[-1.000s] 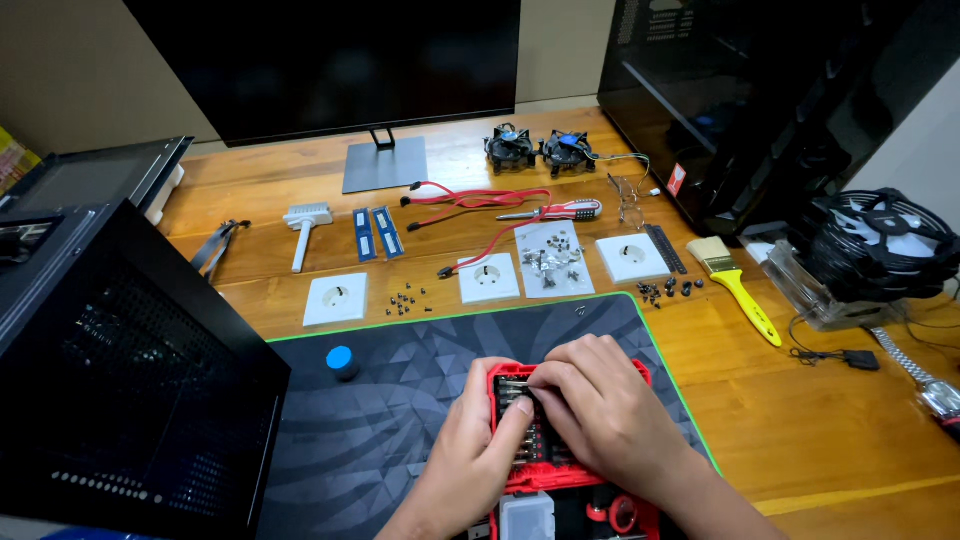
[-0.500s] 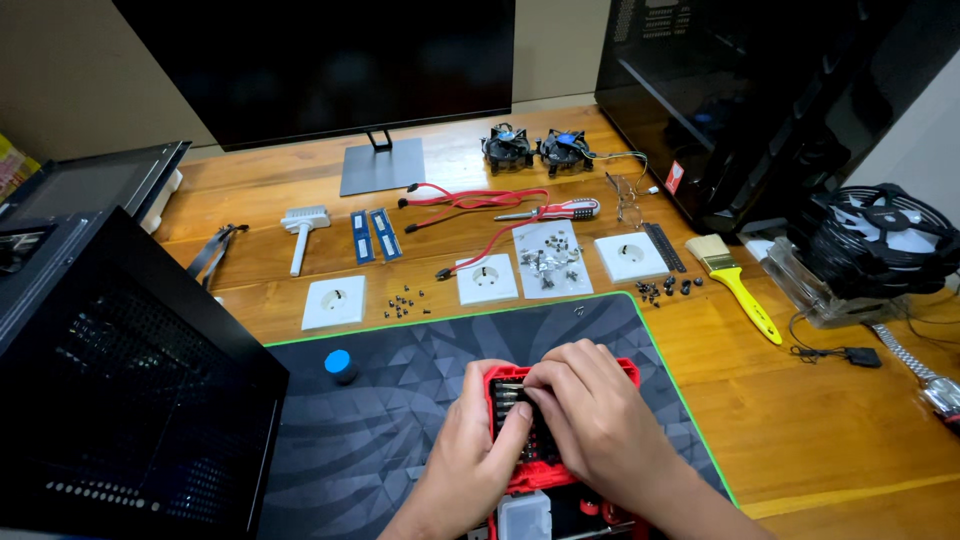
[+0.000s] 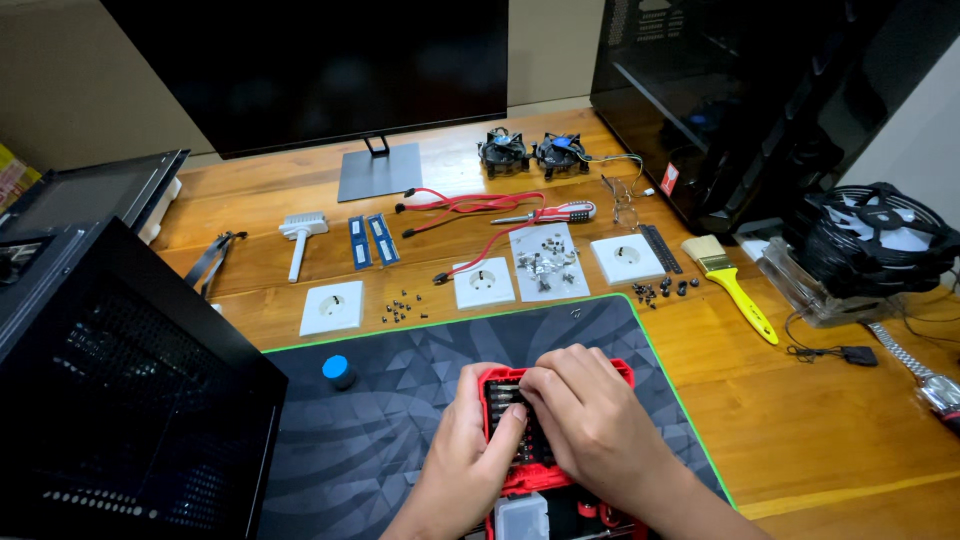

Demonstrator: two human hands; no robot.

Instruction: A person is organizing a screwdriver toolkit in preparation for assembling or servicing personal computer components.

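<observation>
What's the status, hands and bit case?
Left hand steadies red bit case on mat. Right hand covers the bits, fingertips among them. Nothing in the way.

Warm varnished wood is showing its grain across the worktop [image 3: 820,420], giving off a soft sheen. The desk mat [image 3: 400,400] is looking like matt cloth, patterned grey. Glossy red plastic is framing the bit case [image 3: 500,385]; the brush handle [image 3: 745,305] is gleaming yellow plastic, and the screws [image 3: 545,262] are glinting metal.
</observation>
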